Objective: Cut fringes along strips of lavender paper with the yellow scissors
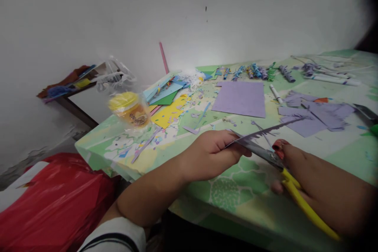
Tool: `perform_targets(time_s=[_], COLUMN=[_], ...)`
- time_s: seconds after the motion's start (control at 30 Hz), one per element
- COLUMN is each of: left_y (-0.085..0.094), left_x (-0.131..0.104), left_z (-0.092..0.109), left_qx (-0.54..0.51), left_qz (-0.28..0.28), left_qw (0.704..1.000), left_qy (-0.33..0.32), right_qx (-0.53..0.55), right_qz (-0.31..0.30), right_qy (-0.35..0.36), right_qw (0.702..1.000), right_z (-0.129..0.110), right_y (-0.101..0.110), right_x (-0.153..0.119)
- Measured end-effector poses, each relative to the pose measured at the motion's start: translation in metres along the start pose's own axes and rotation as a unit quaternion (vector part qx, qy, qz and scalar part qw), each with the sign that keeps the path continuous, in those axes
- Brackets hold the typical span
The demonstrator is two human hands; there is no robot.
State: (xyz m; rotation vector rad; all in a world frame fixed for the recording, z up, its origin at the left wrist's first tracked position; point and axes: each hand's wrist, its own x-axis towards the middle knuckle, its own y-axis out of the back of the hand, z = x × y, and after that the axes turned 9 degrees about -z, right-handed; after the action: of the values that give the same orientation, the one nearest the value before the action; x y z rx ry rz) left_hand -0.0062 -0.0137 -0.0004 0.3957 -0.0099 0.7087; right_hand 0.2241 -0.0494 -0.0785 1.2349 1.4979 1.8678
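Two hands (217, 155), scissors (262, 154), paper (267, 130) near table edge (236, 215)

There are two hands, one left hand (217, 153) and one right hand (291, 165). One pair of yellow-handled scissors (273, 157) and one fringed purple strip (265, 130) are held up. One surface (230, 187) carries one large uncut purple sheet (240, 99), one yellow sheet (171, 111), one yellow-lidded tub (132, 111) and one short marker (275, 93). At least seven small paper rolls (271, 72) lie in one row; overlap hides the exact number. Longer markers (335, 80) number at least two. There is one pink stick (163, 57) and one red bag (71, 204). Paper scraps (196, 115) are too many and too small to count.
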Motion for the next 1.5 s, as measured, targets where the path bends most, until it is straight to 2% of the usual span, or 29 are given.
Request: perform_targets(time_s=[0.13,0.37,0.47,0.63,0.8,1.0,1.2,1.5], left_y=[0.0,0.001,0.0,-0.001,-0.002,-0.003,-0.003,-0.005], left_x=[-0.001,-0.001,0.0,0.001,0.003,0.003,0.004,0.004], left_z=[0.001,0.0,-0.001,-0.001,-0.002,-0.002,0.002,0.001], left_qx=[-0.009,-0.138,-0.185,-0.193,-0.156,-0.157,-0.112,-0.142], left_qz=[-0.001,-0.016,-0.028,0.0,0.021,0.05,0.008,0.009], left_qw=[1.0,0.988,0.979,0.977,0.984,0.983,0.985,0.98], left_qy=[0.02,0.063,0.082,0.086,0.086,0.081,0.131,0.136], right_qx=[0.035,0.152,0.185,0.228,0.185,0.149,0.151,0.16], right_qz=[-0.013,-0.115,-0.14,-0.156,-0.134,-0.114,-0.117,-0.102], right_qy=[-0.019,-0.106,-0.141,-0.145,-0.147,-0.134,-0.114,-0.111], right_qw=[0.999,0.976,0.962,0.95,0.962,0.973,0.975,0.976], right_z=[0.001,-0.002,-0.003,-0.001,0.005,0.01,0.008,0.006], right_y=[-0.003,0.004,0.008,0.013,0.017,0.012,0.005,0.001], right_x=[-0.002,0.002,0.005,0.008,0.005,0.001,-0.003,-0.003])
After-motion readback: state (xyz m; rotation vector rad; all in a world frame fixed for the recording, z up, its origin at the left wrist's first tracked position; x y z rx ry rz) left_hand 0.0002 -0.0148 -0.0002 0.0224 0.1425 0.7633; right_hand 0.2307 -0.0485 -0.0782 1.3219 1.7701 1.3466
